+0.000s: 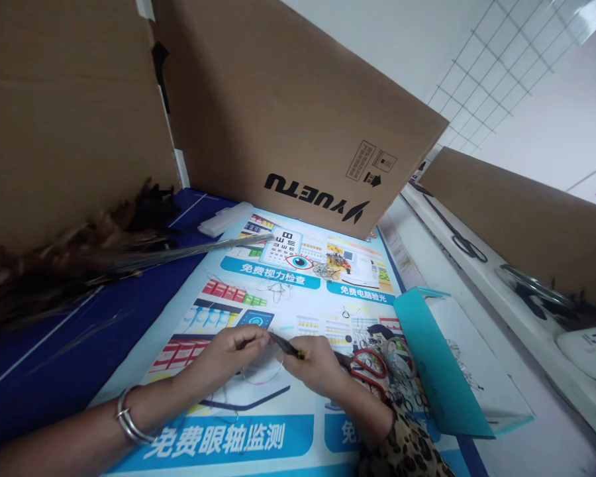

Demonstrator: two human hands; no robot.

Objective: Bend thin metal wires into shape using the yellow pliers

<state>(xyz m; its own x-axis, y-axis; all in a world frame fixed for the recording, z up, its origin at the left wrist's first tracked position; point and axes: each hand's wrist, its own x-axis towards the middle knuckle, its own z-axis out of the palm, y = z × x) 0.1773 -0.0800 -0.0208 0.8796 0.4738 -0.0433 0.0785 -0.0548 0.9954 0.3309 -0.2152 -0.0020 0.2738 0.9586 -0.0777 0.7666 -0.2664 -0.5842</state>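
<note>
Over the middle of the printed mat, my right hand [315, 363] is closed around a pair of pliers [282, 343] with dark jaws. The jaws point left and reach the fingertips of my left hand [246, 346]. Thumb and fingers of that left hand are pinched together; what sits between them is too small to make out. A thin wire [263, 383] curves in a loop below and between both hands. Beside my right wrist lie red-handled scissors [370, 364] and a tangle of small wire rings and coils [402, 358].
A teal and white open box [442, 371] with small wire pieces stands at the right. A large cardboard box [298, 119] walls off the back. Long thin wires and feathers [124, 245] lie at the left, near a white plastic case [225, 220]. More scissors [459, 238] rest on the right ledge.
</note>
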